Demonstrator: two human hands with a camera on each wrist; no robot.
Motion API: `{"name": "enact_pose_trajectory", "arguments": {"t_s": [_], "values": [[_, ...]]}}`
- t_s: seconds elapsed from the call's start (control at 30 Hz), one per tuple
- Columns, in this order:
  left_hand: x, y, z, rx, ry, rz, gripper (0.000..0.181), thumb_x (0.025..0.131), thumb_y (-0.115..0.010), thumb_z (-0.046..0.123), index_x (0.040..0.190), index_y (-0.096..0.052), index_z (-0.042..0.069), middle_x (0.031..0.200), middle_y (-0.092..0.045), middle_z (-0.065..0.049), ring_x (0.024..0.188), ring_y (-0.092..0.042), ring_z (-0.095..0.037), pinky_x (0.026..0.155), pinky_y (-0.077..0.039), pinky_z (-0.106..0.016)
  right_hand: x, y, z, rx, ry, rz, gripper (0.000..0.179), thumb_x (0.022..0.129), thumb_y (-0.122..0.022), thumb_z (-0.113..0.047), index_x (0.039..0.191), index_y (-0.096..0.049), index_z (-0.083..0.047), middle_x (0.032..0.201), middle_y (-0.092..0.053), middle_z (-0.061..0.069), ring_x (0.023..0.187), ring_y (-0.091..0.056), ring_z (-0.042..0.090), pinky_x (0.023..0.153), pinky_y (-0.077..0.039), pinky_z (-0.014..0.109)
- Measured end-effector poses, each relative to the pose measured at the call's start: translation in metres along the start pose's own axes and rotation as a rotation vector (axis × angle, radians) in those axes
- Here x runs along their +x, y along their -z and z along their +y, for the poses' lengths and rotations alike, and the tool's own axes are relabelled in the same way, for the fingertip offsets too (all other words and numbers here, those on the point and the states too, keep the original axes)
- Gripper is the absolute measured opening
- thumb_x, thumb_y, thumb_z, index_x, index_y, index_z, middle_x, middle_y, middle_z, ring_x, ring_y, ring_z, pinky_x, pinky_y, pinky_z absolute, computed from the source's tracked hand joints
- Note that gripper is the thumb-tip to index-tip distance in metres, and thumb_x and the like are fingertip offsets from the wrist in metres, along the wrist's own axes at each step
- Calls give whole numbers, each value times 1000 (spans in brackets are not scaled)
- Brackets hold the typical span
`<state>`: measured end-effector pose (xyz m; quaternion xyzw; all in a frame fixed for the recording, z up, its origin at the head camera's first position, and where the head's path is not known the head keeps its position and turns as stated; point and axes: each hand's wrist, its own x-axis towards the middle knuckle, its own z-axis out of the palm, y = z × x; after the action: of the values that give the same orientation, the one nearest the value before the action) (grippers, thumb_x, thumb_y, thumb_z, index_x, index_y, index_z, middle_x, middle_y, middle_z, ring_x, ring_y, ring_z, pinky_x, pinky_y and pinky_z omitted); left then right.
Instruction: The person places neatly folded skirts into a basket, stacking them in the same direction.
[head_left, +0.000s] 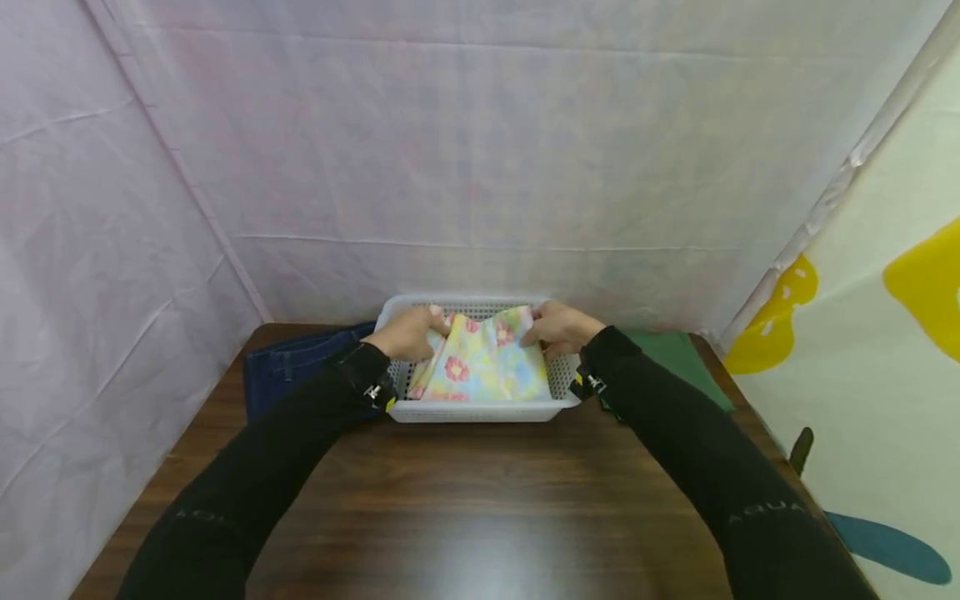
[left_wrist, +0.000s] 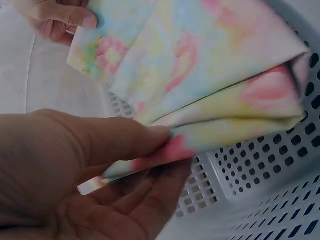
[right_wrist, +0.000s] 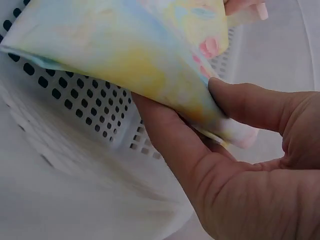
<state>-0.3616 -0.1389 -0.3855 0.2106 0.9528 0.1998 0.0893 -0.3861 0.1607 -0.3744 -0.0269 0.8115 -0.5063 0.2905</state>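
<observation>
Pink-flowered pastel folded cloth (head_left: 483, 367): pinching with left grip (head_left: 408, 332) and right grip (head_left: 562, 327), possibly risking loosened folds by pulling unevenly.

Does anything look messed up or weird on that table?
Nothing stands out; I see no spill or break. The flowery cloth looks a bit uneven in the white basket, but the left hand and right hand are pinching it, so that's not strange.
</observation>
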Motion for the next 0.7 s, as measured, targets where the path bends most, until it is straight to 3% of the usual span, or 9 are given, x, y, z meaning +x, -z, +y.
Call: {"name": "enact_pose_trajectory", "arguments": {"t_s": [0.07, 0.13, 0.3, 0.33, 0.4, 0.47, 0.53, 0.63, 0.7], "values": [[-1, 0, 0, 8, 15, -43, 60, 82, -63, -9, 139, -60, 9, 154, -40, -17, 66, -43, -20, 51, -34, -25, 0, -1, 0, -41, -9, 1, 70, 99, -65, -6, 155, -25, 1, 138, -49, 24, 114, -58, 38, 86, -56, 46], [-3, 2, 1, 27, 10, -78, 57, 87, -63, -6, 143, -56, 6, 151, -45, -18, 68, -50, -20, 55, -37, -26, -1, -3, -1, -86, -16, 16, 79, 99, -65, -9, 158, -14, 1, 150, -37, 24, 123, -52, 40, 90, -54, 46], [-9, 9, 3, 23, -8, -98, 52, 95, -64, 9, 144, -50, -3, 139, -54, -23, 111, -59, -32, 79, -48, -36, -5, -3, 0, -186, 41, 14, 80, 100, -64, -11, 157, -11, 6, 162, -13, 25, 137, -39, 39, 103, -45, 48], [-10, 10, 3, 17, -1, -96, 51, 96, -64, 12, 143, -51, -2, 139, -55, -22, 113, -59, -33, 84, -49, -38, -5, -3, 1, -227, 71, 15, 69, 101, -63, -13, 153, -23, 9, 155, -29, 28, 127, -49, 36, 99, -48, 44], [-13, 12, 3, 0, 13, -94, 49, 98, -65, 17, 142, -53, 1, 140, -54, -22, 115, -58, -33, 90, -50, -42, -5, -3, 2, -313, 132, 33, 36, 102, -63, -17, 126, -52, 7, 118, -55, 23, 92, -58, 26, 80, -50, 34], [-16, 13, 2, -12, 19, -91, 47, 100, -66, 21, 142, -55, 4, 140, -55, -20, 117, -58, -34, 94, -50, -44, -5, -3, 4, -422, 196, 69, 23, 103, -62, -22, 92, -54, -3, 82, -46, 12, 66, -42, 20, 64, -39, 33], [-18, 14, 2, -4, 0, -75, 44, 100, -67, 24, 140, -58, 7, 138, -56, -18, 121, -56, -34, 96, -49, -46, -6, -4, 5, -519, 255, 120, 27, 102, -62, -27, 84, -51, -10, 77, -41, 5, 62, -39, 17, 62, -38, 32], [-23, 14, 0, -18, -44, -51, 42, 101, -66, 25, 138, -59, 8, 135, -58, -18, 120, -57, -34, 97, -49, -46, -11, -3, 8, -611, 313, 169, 30, 102, -60, -31, 113, -62, -3, 109, -62, 11, 90, -60, 21, 79, -50, 37], [-27, 13, -2, -33, -66, -32, 41, 101, -64, 25, 138, -59, 8, 135, -58, -17, 119, -57, -34, 96, -49, -46, -14, 0, 10, -642, 352, 184, 47, 104, -59, -33, 138, -53, -2, 137, -55, 16, 116, -58, 27, 94, -49, 42]]}}
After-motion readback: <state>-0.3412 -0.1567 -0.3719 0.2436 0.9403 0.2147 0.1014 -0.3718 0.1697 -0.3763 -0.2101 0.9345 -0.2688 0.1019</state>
